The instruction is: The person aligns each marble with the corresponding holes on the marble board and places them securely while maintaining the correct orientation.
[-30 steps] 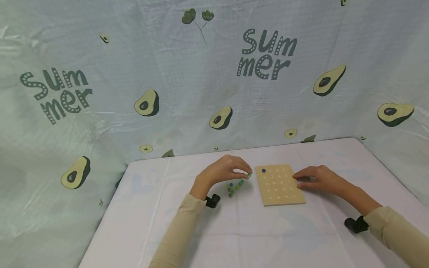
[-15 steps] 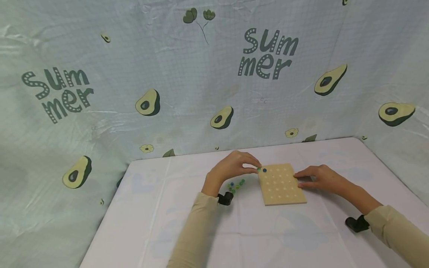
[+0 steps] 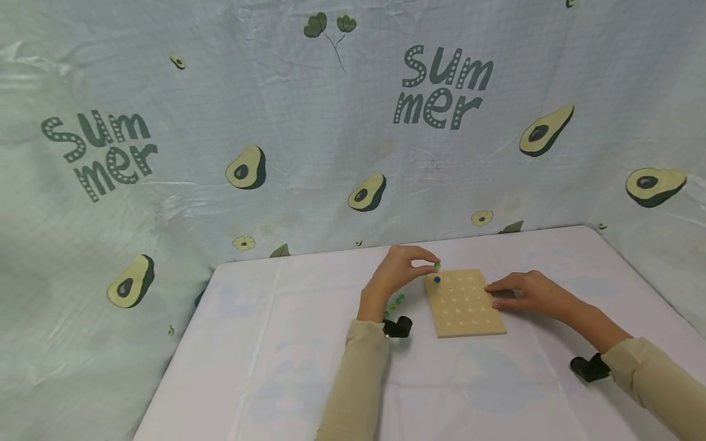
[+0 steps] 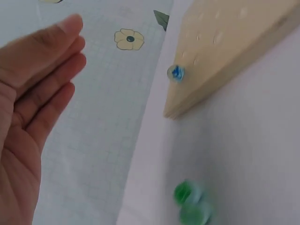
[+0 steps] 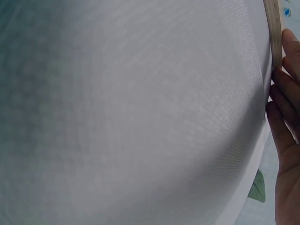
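My left hand (image 3: 398,269) pinches a green marble (image 3: 437,266) between thumb and fingertips, close over the far left corner of a square wooden board (image 3: 469,312) with rows of small hollows. In the left wrist view the thumb and fingers hide that marble. A blue marble (image 4: 176,73) sits in the hollow nearest the board's far left corner. My right hand (image 3: 532,294) rests its thumb and fingertips against the board's right edge, fingers fairly straight.
Several loose marbles (image 3: 400,298), mostly green, lie left of the board, partly hidden by the left wrist. The table (image 3: 309,343) has a pale cover, and a printed cloth (image 3: 309,122) hangs behind it. Each wrist wears a black camera (image 3: 398,327).
My left hand has carried the green marble rightward and away from me, from beside the board to its far left corner. The right hand has stayed at the board's edge.
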